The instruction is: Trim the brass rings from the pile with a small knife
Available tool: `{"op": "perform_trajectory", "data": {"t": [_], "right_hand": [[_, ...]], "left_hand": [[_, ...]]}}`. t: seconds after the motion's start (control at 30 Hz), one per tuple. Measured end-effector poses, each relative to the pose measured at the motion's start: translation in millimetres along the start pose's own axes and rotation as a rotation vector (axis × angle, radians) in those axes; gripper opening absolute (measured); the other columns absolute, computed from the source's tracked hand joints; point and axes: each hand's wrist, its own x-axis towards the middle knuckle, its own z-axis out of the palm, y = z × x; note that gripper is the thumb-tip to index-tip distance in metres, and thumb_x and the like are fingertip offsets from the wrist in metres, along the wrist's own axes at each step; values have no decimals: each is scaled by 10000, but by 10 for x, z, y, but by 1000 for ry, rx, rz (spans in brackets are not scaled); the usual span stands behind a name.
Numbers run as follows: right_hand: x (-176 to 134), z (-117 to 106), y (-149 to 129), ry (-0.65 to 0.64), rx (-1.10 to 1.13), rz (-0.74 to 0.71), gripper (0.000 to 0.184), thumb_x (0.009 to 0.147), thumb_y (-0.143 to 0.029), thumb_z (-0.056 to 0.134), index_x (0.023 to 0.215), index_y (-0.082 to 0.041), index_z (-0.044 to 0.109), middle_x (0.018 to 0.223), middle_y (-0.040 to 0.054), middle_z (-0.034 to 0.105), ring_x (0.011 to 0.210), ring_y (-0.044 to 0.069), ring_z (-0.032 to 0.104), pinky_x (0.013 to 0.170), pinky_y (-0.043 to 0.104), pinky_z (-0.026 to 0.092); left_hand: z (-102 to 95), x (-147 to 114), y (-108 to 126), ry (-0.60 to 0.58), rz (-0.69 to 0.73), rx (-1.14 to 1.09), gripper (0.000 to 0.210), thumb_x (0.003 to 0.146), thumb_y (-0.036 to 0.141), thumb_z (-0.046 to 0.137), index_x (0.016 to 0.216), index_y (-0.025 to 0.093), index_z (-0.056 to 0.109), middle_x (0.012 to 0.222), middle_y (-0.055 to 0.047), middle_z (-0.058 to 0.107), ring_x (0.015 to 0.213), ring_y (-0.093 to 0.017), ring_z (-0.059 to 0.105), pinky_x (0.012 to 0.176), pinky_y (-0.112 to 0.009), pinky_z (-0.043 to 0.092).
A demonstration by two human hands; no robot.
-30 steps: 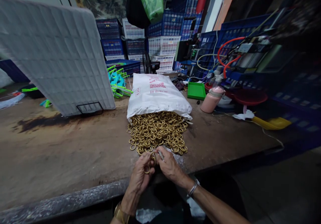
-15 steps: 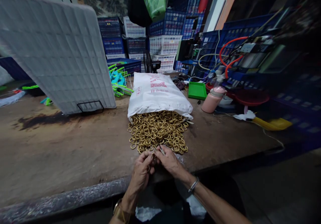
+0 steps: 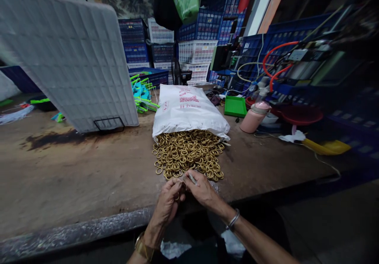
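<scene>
Brass-coloured rings (image 3: 189,153) spill in a heap from the open end of a white sack (image 3: 189,112) with red print. At the near edge of the heap my two hands meet, fingertips together. My left hand (image 3: 169,201) is closed in a pinch, and part of a ring (image 3: 177,197) shows between its fingers. My right hand (image 3: 204,191) is closed around a small thin grey tool (image 3: 192,178), whose exact kind I cannot make out. Whatever lies between the touching fingertips is hidden.
A tall white quilted panel (image 3: 74,62) stands at the left. Green and turquoise plastic pieces (image 3: 143,94) lie behind it. At the right are a pink bottle (image 3: 255,117), a green tray (image 3: 235,106), a yellow scoop (image 3: 328,147) and a machine with red hoses (image 3: 302,66).
My hands stay fingertip to fingertip, with only slight finger movement. The grey tool in my right hand shows a little more. The whole view has shifted slightly.
</scene>
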Motion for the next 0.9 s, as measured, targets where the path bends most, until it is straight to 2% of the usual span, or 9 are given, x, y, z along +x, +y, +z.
{"op": "perform_trajectory", "data": {"t": [0.23, 0.37, 0.43, 0.53, 0.8, 0.9], "right_hand": [[24, 37, 83, 2, 36, -9, 230, 830, -322, 380, 698, -174, 496, 602, -38, 471, 582, 93, 438, 558, 199, 331], [-13, 21, 85, 33, -164, -13, 182, 825, -243, 354, 702, -184, 474, 609, -25, 487, 571, 103, 437, 553, 210, 307], [-50, 15, 87, -6, -272, -56, 122, 771, -148, 375, 738, -187, 486, 639, -16, 517, 577, 105, 442, 556, 213, 291], [-95, 26, 109, -83, -401, -103, 184, 682, -68, 393, 775, -188, 498, 663, -2, 557, 580, 112, 454, 550, 220, 268], [-76, 39, 113, -173, -524, -102, 268, 677, -84, 383, 901, -177, 499, 722, 31, 610, 595, 130, 497, 548, 233, 258], [-40, -24, 147, -152, -611, -81, 290, 665, -69, 382, 914, -165, 497, 694, 34, 600, 585, 136, 496, 539, 246, 236]], "left_hand": [[44, -36, 38, 18, -39, -48, 158, 675, 264, 670, 719, 140, 582, 706, -9, 526, 642, -99, 469, 539, -198, 369], [50, -34, 58, 23, -40, -67, 110, 701, 228, 647, 728, 144, 582, 741, -16, 538, 667, -102, 481, 566, -206, 388], [30, -19, 50, 1, -8, -63, 105, 715, 230, 632, 748, 139, 591, 723, -12, 533, 630, -92, 466, 557, -206, 387], [-7, 2, 27, -28, 33, -33, 122, 726, 243, 621, 762, 129, 600, 689, -4, 523, 585, -82, 449, 550, -208, 385], [-20, 1, 10, -11, 66, 30, 178, 696, 290, 652, 744, 129, 593, 641, 11, 509, 545, -75, 439, 538, -208, 375], [23, -41, 41, -25, 50, 1, 165, 705, 281, 645, 696, 131, 579, 617, 18, 494, 540, -72, 431, 536, -210, 376]]}}
